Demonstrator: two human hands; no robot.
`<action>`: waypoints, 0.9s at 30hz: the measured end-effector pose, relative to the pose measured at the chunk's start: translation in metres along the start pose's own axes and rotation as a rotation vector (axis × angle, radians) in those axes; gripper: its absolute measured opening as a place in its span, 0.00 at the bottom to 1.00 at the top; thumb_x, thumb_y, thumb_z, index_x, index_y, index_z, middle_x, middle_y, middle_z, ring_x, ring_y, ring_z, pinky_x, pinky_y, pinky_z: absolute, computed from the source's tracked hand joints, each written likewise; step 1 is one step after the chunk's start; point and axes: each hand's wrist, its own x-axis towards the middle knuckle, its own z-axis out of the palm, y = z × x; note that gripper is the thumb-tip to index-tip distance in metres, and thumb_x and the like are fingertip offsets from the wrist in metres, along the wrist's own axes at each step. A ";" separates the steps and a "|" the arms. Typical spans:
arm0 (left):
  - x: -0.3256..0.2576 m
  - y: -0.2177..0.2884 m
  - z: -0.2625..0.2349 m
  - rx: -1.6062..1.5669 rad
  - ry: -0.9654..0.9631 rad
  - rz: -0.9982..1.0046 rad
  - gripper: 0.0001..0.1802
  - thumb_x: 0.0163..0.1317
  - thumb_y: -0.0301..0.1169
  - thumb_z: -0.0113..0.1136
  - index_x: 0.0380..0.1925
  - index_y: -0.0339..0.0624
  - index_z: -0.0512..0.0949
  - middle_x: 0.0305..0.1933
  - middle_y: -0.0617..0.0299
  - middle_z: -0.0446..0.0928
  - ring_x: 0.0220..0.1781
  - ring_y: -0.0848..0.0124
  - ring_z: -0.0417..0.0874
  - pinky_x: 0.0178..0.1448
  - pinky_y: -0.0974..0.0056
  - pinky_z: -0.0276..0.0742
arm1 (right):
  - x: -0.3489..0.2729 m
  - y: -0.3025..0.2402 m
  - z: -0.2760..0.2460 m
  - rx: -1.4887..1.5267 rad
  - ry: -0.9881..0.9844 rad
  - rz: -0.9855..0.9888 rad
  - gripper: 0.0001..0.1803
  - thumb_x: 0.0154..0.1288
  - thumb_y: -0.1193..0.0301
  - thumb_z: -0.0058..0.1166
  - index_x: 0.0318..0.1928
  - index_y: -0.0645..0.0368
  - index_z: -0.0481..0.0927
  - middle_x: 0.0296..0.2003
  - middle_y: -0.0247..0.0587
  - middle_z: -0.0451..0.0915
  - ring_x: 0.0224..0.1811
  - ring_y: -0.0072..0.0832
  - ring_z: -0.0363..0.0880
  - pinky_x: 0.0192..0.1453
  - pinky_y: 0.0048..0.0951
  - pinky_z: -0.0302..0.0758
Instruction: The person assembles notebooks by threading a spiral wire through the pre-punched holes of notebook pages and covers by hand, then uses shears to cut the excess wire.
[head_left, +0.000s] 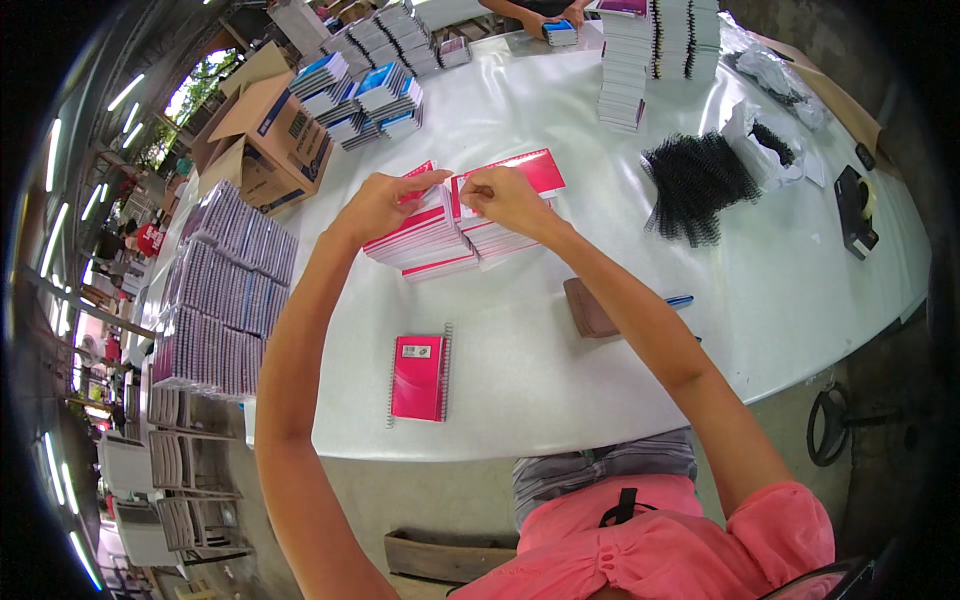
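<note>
Two side-by-side stacks of pink-covered paper pads (425, 243) lie on the white table in front of me. My left hand (385, 207) rests over the top of the left stack, its index finger stretched toward the right. Over the right stack, beside a pink cover (535, 172), my right hand (505, 197) has its fingertips pinched together. Whatever is between those fingertips is too small to make out. Nearer to me lies a pink spiral notebook (418, 377), with a second wire coil showing along its left side.
Black binding coils (700, 185) lie at the right, near a tape dispenser (855, 212). A brown wallet (590, 308) and blue pen (680, 300) sit by my right forearm. Notebook stacks (225, 290) and a cardboard box (270, 140) stand left. Another person's hands (560, 18) hold a blue pad.
</note>
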 end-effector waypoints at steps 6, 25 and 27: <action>0.009 0.010 0.003 0.057 -0.038 -0.031 0.33 0.56 0.24 0.62 0.64 0.62 0.73 0.38 0.46 0.81 0.32 0.58 0.83 0.42 0.62 0.78 | 0.012 0.013 0.017 -0.195 0.122 -0.141 0.04 0.57 0.82 0.56 0.33 0.69 0.81 0.34 0.46 0.79 0.32 0.31 0.81 0.37 0.30 0.76; -0.011 -0.004 0.007 -0.201 0.145 -0.166 0.39 0.58 0.19 0.57 0.70 0.62 0.63 0.51 0.49 0.82 0.47 0.57 0.86 0.52 0.63 0.79 | 0.048 0.003 0.042 0.075 0.007 0.253 0.16 0.57 0.65 0.65 0.24 0.68 0.81 0.30 0.53 0.82 0.29 0.38 0.80 0.33 0.41 0.73; -0.014 -0.009 0.009 -0.189 0.186 -0.142 0.41 0.59 0.20 0.58 0.71 0.62 0.61 0.55 0.50 0.80 0.49 0.60 0.86 0.53 0.64 0.78 | 0.063 0.000 0.045 0.130 0.070 0.335 0.19 0.55 0.62 0.66 0.24 0.69 0.80 0.26 0.52 0.81 0.26 0.37 0.79 0.31 0.41 0.72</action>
